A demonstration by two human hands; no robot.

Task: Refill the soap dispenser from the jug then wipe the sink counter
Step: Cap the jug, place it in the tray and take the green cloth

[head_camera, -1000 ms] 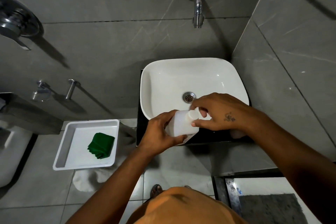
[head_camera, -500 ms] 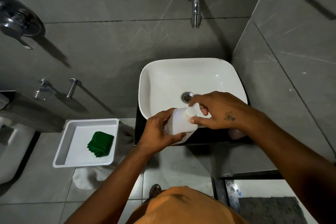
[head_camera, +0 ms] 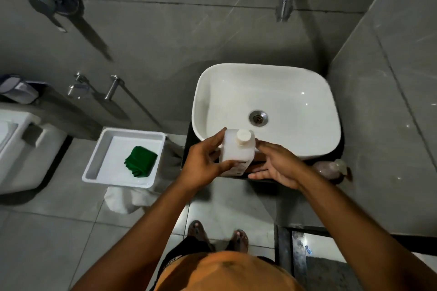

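A single wide-angle camera is riding on the person's head, looking steeply down and slightly forward — there is no second view to share the scene with. It is sitting close enough that the orange shirt [head_camera: 227, 271] and both forearms are filling the bottom of the frame, with the sandalled feet [head_camera: 217, 235] showing on the floor tiles [head_camera: 47, 231] directly beneath. The white sink [head_camera: 267, 92] is lying near the centre, the wall tap [head_camera: 285, 0] is reaching in at the top edge, and the white tray [head_camera: 101, 156] is sitting off to the left — straight wall lines are bending outward toward the frame's borders.
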